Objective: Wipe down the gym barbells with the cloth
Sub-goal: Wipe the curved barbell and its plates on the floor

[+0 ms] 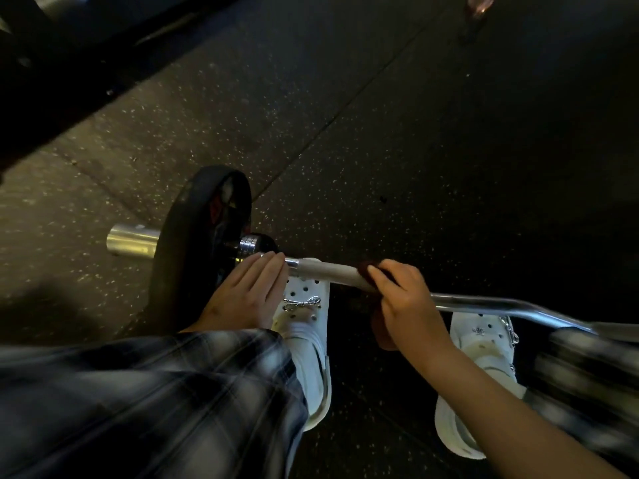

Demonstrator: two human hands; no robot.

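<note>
A curved steel barbell (484,302) lies low across the view above the floor, with a black weight plate (193,236) and a shiny sleeve end (131,242) at its left. My left hand (245,292) rests flat on the bar right beside the plate's collar, fingers together. My right hand (404,302) is closed around the bar with a dark reddish cloth (366,274) wrapped under the fingers. A pale section of the bar (328,269) shows between the two hands.
Dark speckled rubber floor (345,150) spreads all around. My white clogs (307,340) stand under the bar, with plaid trouser legs (138,402) at the bottom left and right. Black equipment frames (52,63) fill the upper left corner.
</note>
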